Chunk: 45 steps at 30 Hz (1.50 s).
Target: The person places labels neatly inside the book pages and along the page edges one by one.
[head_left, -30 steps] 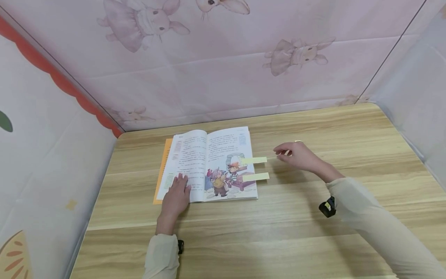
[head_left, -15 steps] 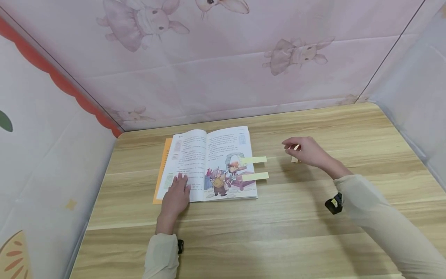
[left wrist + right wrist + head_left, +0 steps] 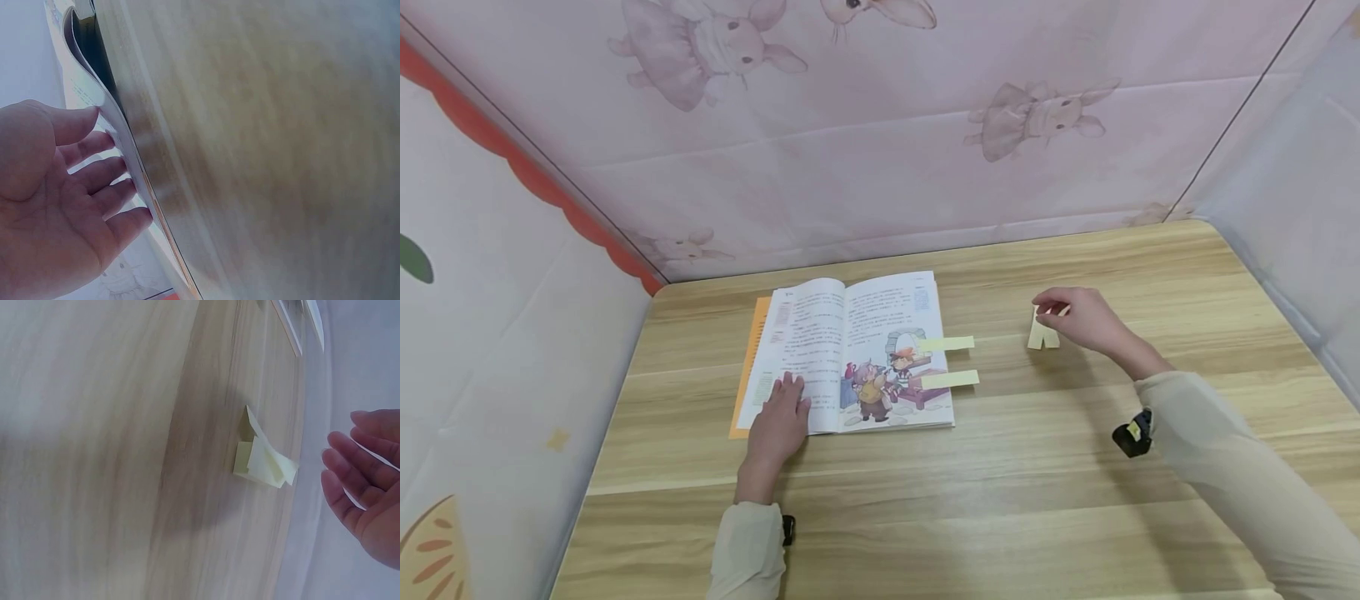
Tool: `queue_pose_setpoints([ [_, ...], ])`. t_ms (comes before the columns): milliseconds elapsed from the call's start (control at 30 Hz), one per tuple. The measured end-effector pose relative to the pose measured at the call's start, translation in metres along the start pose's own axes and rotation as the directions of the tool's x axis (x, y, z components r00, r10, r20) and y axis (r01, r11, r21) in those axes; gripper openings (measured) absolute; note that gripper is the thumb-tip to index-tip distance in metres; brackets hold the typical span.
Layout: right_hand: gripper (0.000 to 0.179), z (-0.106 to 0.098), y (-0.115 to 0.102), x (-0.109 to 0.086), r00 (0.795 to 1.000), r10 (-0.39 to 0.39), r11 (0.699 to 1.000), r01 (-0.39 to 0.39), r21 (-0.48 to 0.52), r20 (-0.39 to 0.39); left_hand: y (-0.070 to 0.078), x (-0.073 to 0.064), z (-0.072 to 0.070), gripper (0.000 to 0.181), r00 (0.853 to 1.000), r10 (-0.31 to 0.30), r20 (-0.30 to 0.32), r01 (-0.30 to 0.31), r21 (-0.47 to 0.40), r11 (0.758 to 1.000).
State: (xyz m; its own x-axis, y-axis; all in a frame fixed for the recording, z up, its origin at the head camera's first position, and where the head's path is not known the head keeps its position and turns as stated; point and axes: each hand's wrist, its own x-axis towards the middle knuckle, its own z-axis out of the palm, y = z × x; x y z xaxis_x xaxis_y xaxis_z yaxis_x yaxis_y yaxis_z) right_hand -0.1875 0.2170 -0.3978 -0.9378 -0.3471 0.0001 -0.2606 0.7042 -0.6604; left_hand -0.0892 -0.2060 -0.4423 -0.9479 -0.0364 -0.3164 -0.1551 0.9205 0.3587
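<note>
An open book (image 3: pixel 880 312) lies on the table, with text on both pages and a colour picture low on the right page. My left hand (image 3: pixel 777 423) rests flat on the left page; its fingers (image 3: pixel 103 175) press the paper near the lower edge. Two yellow sticky notes, an upper one (image 3: pixel 955 342) and a lower one (image 3: pixel 961 379), jut past the right page's edge. My right hand (image 3: pixel 1086 318) hovers beside a small pad of yellow sticky notes (image 3: pixel 1042 337), partly covering it. In the right wrist view, loosely bent fingers stand apart from the pad (image 3: pixel 259 459), whose strips curl up.
The wooden table (image 3: pixel 940 508) runs to a pink rabbit-patterned wall (image 3: pixel 880 167) at the back. Pale side panels stand left and right. An orange cover edge (image 3: pixel 748 367) shows under the book's left side.
My right hand has moved rightward, away from the book, uncovering more of the sticky note pad. The left hand, the book and the two notes on its page stay in place.
</note>
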Motion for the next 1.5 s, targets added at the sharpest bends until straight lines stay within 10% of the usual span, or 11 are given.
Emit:
queue_pose_setpoints([
  [1500,0.018,0.028,0.03,-0.002,0.979,0.181,0.983,-0.181,0.018,-0.097,0.002,-0.001,-0.001,0.047,1.0,-0.005,0.001,0.005,0.001,1.0],
])
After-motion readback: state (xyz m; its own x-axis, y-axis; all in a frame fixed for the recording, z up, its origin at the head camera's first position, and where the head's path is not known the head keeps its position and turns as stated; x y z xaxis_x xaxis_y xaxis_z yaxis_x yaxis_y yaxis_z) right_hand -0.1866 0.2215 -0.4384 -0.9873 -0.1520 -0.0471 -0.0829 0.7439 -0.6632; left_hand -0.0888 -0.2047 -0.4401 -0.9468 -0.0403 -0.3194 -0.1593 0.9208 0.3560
